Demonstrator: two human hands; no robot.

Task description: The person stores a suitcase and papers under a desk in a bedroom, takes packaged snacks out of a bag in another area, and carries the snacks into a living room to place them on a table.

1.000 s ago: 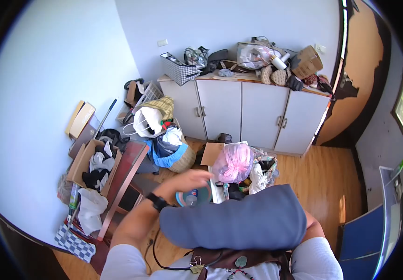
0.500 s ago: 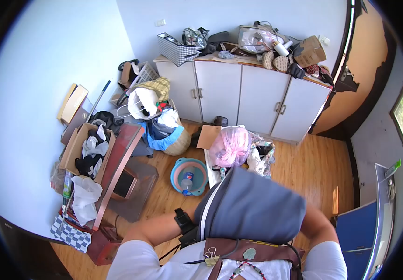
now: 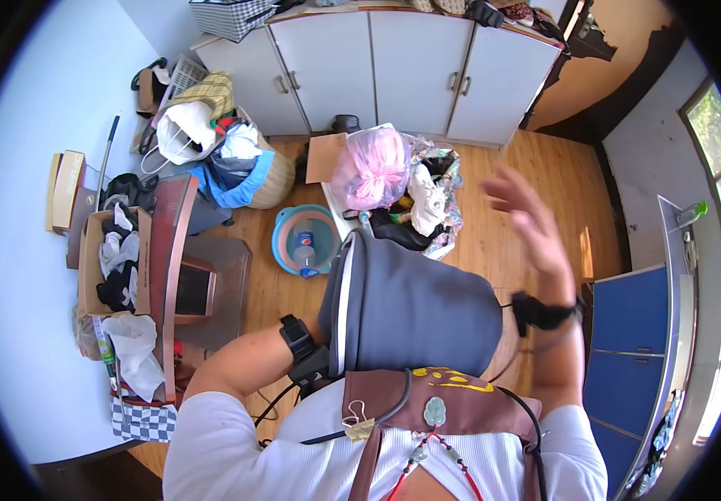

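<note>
A dark grey folded cloth item [image 3: 419, 305] with a white strip along its left edge is held up in front of my chest. My left forearm runs in behind that left edge, a black band at the wrist, and the cloth covers my left hand. Off to the right of the cloth, my right hand [image 3: 531, 221] is raised clear of it, fingers stretched out and slightly blurred, with nothing in them. A black strap circles that wrist too.
Ahead on the floor sit a pink plastic bag [image 3: 375, 171], a patterned bag of clothes [image 3: 448, 238] and a basin [image 3: 281, 242] with a bottle [image 3: 304, 249] in it. A stuffed basket [image 3: 277, 179] and a box of clothes [image 3: 89, 275] stand left. White cabinets [image 3: 419, 71] line the back.
My right hand has come out from behind the grey cloth and lifted to its right. The cloth has moved slightly left and looks rounder. The view has tilted down.
</note>
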